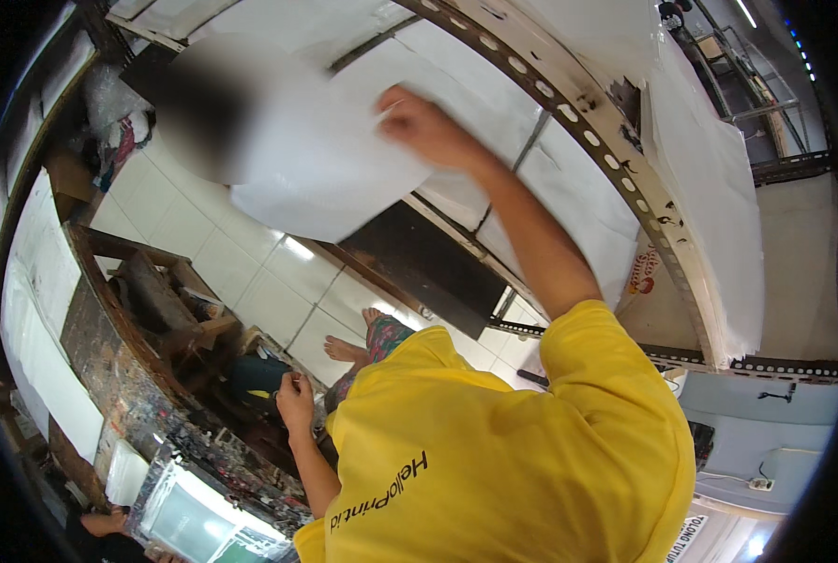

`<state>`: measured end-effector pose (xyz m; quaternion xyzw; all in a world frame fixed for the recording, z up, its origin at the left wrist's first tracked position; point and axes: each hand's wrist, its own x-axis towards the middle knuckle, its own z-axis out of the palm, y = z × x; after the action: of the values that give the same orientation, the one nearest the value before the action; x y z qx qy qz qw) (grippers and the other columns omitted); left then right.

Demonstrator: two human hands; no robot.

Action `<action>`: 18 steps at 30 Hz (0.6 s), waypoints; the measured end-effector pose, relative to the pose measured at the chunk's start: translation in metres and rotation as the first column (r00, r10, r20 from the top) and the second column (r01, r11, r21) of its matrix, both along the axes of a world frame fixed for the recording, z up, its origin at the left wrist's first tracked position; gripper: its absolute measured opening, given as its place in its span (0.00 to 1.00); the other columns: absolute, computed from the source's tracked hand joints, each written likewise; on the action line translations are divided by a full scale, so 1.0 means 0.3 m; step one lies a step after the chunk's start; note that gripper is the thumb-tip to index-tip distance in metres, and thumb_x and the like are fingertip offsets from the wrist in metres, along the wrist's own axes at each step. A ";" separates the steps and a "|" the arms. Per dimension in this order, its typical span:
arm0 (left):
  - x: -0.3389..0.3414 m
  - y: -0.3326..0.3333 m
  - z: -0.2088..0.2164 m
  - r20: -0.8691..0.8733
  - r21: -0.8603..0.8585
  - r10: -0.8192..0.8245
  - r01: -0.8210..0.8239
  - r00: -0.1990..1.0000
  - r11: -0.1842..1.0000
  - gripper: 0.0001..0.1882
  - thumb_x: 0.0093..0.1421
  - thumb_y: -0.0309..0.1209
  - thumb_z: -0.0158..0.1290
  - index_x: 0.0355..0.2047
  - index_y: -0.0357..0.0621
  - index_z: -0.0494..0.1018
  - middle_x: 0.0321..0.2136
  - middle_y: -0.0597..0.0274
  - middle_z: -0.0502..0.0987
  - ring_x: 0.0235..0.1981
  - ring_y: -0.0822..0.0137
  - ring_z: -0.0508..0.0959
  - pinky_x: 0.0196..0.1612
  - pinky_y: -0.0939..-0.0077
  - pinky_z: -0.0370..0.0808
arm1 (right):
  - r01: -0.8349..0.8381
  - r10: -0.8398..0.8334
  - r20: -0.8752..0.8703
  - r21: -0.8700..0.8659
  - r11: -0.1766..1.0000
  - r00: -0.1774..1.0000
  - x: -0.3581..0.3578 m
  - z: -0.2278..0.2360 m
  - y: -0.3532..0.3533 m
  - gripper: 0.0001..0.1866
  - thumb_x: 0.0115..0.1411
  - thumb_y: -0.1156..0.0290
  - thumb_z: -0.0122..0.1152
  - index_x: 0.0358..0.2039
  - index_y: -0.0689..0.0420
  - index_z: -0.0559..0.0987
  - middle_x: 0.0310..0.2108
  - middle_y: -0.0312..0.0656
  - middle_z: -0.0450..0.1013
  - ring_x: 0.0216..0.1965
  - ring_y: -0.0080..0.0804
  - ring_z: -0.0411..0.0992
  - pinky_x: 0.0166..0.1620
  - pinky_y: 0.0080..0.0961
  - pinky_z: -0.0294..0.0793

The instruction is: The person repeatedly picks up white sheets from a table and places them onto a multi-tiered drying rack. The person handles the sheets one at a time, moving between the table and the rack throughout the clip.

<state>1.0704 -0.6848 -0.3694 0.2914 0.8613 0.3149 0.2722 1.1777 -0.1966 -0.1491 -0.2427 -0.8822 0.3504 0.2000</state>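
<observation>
My right hand (421, 129) is raised over the racks, slightly smeared by motion, with thumb and fingers closed at the edge of a large white sheet (316, 174). The sheet extends to the left of the hand, and part of its far side is lost in a blurred patch. Lower and to the left, my left hand (294, 402) hangs beside the stained workbench, near a dark green object (257, 375). Its fingers are curled together. What they hold, if anything, is too small to make out.
Perforated metal racks (592, 141) carry stacked white sheets on the right. Below the raised sheet is a dark flat panel (428, 258). The ink-stained workbench (123, 366) runs along the left, bearing a framed screen (198, 521). Another person's hand (107, 521) is beside it. Tiled floor (236, 249) lies between.
</observation>
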 end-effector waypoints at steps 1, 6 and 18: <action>0.028 -0.041 -0.062 0.136 -0.018 0.090 -0.089 0.987 0.996 0.10 0.64 0.32 0.52 0.34 0.35 0.74 0.21 0.55 0.76 0.21 0.59 0.76 0.27 0.65 0.72 | 0.087 -0.081 0.073 -0.075 0.993 0.994 0.102 0.048 0.075 0.14 0.62 0.66 0.62 0.46 0.58 0.74 0.40 0.35 0.74 0.35 0.22 0.69 0.38 0.22 0.70; 0.212 -0.234 -0.366 0.566 -0.268 0.469 -0.386 0.678 0.883 0.09 0.66 0.32 0.49 0.32 0.39 0.70 0.21 0.64 0.71 0.20 0.73 0.69 0.24 0.74 0.68 | 0.588 -0.564 0.168 -0.197 0.785 0.809 0.791 0.155 0.275 0.15 0.63 0.64 0.61 0.48 0.56 0.75 0.42 0.34 0.75 0.33 0.20 0.68 0.35 0.20 0.68; 0.402 -0.118 -0.390 0.660 -0.296 0.598 -0.575 0.454 0.763 0.09 0.66 0.34 0.49 0.31 0.43 0.69 0.20 0.65 0.70 0.18 0.73 0.71 0.23 0.78 0.68 | 0.940 -0.912 0.382 0.228 0.252 0.152 1.861 -0.040 0.386 0.16 0.64 0.64 0.61 0.50 0.55 0.75 0.41 0.33 0.74 0.32 0.19 0.67 0.33 0.19 0.67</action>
<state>1.1911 -0.7201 -0.4865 -0.1757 0.7321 0.4639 0.4669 1.7362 -0.0809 -0.1612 -0.8084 -0.5549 0.1166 0.1583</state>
